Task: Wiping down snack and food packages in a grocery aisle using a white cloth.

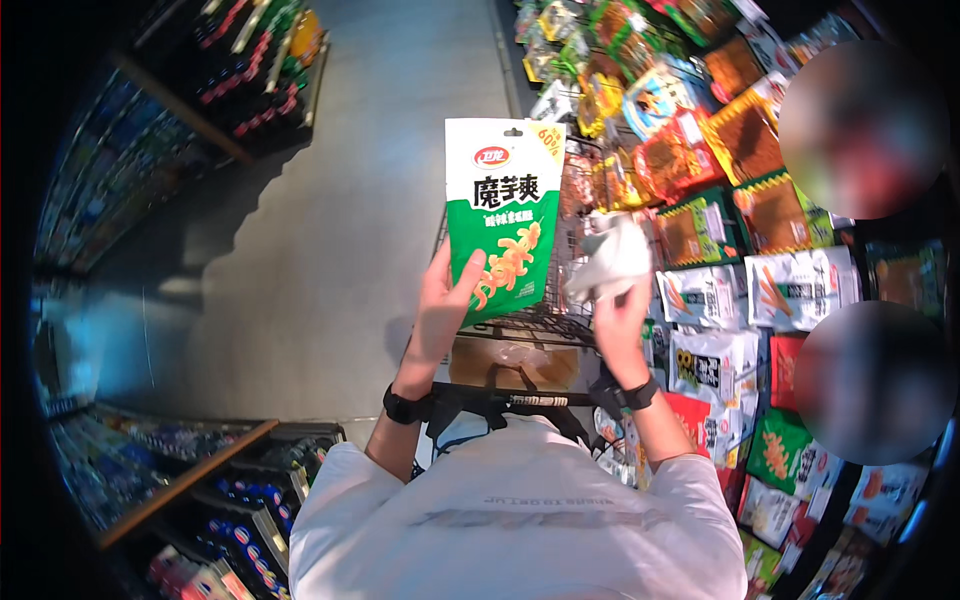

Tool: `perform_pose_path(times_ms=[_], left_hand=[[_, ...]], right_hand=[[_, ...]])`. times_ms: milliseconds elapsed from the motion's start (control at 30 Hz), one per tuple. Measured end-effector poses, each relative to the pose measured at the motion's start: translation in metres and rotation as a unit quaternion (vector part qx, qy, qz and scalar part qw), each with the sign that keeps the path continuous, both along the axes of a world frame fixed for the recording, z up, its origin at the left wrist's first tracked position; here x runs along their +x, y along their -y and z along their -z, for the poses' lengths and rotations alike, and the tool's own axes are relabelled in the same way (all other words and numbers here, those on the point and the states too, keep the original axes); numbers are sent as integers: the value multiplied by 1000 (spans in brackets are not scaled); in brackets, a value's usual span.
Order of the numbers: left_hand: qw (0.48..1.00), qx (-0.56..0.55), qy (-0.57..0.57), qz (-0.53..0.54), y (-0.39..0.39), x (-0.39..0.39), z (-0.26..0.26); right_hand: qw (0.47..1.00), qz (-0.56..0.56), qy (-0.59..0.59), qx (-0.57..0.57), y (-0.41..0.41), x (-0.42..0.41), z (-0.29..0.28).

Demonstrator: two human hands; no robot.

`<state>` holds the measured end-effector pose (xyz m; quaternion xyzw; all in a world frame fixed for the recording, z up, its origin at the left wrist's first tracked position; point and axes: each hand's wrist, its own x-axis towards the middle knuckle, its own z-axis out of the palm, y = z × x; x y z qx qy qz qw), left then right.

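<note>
My left hand grips the lower left edge of a white and green snack pouch, thumb across its front. The pouch is upright, its printed front towards me, with a hang hole at the top. To its right, my right hand holds a crumpled white cloth, somewhat blurred. Both hands are above a wire shopping cart, whose inside is largely hidden by the pouch and the cloth. The cart's dark handle runs across just in front of my body.
On the right, a display rack holds hanging snack packets close to my right arm. Shelves of bottles stand at the upper left, with more bottles at the lower left. Grey floor stretches between them and the cart.
</note>
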<state>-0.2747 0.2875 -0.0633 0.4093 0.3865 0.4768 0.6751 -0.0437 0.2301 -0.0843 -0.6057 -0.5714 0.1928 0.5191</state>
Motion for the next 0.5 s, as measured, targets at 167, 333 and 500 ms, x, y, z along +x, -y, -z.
perform_pose_path(times_ms=[167, 333, 500], left_hand=[[980, 46, 29, 190, 12, 57, 7], [951, 43, 52, 302, 50, 101, -8], [897, 246, -73, 360, 80, 148, -9]], right_hand=[[969, -123, 216, 5, 39, -23, -20], [995, -30, 94, 22, 55, 26, -26], [998, -23, -14, -53, 122, 54, -7]])
